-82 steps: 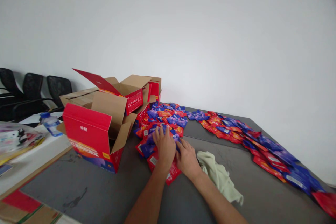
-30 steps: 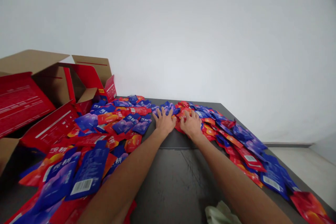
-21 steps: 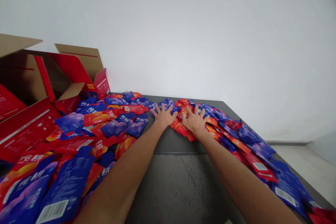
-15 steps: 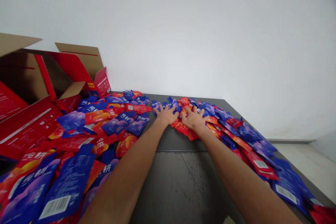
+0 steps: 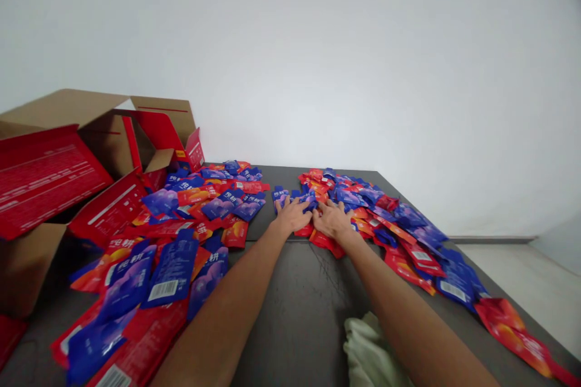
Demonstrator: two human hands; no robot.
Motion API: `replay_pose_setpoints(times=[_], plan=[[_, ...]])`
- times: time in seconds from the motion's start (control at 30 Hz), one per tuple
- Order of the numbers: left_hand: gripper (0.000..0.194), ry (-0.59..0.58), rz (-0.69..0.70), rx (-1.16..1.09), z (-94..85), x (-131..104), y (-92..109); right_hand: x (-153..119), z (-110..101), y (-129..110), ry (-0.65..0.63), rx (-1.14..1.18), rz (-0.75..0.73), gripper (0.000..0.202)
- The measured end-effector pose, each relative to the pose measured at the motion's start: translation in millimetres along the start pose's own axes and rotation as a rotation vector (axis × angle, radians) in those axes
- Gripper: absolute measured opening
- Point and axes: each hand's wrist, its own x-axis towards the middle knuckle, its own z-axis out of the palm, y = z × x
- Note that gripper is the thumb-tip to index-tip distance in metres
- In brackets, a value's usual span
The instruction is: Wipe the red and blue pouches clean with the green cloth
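Observation:
My left hand (image 5: 292, 216) rests with fingers outstretched on blue pouches, its fingertips touching them near a blue pouch (image 5: 280, 195). Close beside it, my right hand (image 5: 333, 221) lies spread over red and blue pouches, with a red pouch (image 5: 327, 243) partly under its palm. Neither hand is closed around a pouch. From there a heap of mixed pouches runs along the table's right side, including a blue pouch with a white barcode label (image 5: 455, 284). The hands hide part of the pouches beneath them.
Open red cardboard boxes (image 5: 109, 208) stand at the left. In front of them spreads another pile of red and blue pouches (image 5: 170, 278). A pale green cloth (image 5: 372, 351) shows at the bottom. The dark table (image 5: 299, 302) meets a white wall (image 5: 295, 72) behind.
My hands have drawn slightly nearer with some pouches under them, and my right fingers are less spread. The view has shifted, showing more of the boxes and the pale green cloth.

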Motion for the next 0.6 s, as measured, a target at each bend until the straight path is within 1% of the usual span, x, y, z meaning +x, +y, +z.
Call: replay_pose_setpoints(times=[0.13,0.47,0.6], plan=[[0.057,0.001,-0.005,0.01,2.7,-35,11,-33,-7,0,-0.008,0.002,-0.024,0.05],[0.059,0.016,0.011,0.032,5.7,-140,40,-128,-26,2,-0.028,0.016,-0.099,0.049],[0.06,0.018,0.018,0.027,6.1,-177,49,-163,-32,-2,-0.016,0.022,-0.127,0.048]])
